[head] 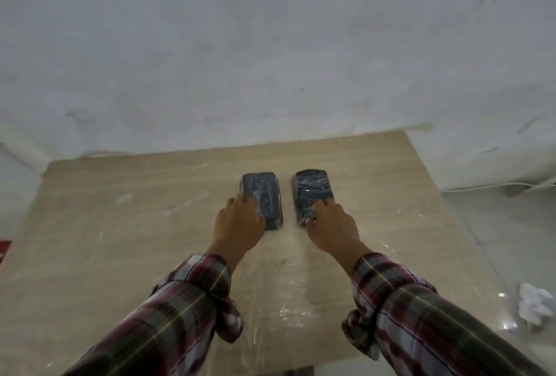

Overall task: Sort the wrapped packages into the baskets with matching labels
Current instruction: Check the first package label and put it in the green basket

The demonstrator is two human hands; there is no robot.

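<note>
a big pale wall (270, 44) with grey smudges fills the top of the view. below it sits a light brown wooden table (120, 225) with white streaks and a shiny clear film on its top. a grey tiled floor (496, 225) shows on the right side. the person's two arms reach out over the table in red, green and white checked sleeves (168, 315).

the left hand (237, 225) lies on the near left part of a dark blue package wrapped in clear plastic (267, 198). its fingers curl over the edge, but one cannot tell if it grips or just rests. the right hand (334, 225) sits on the near end of a second dark blue wrapped package (311, 187), fingers bent on top and thumb at the near edge; a firm hold cannot be told.

the two packages lie flat side by side in the middle of the table, close but not touching. a small crumpled white thing (535, 303) lies at the right edge.
</note>
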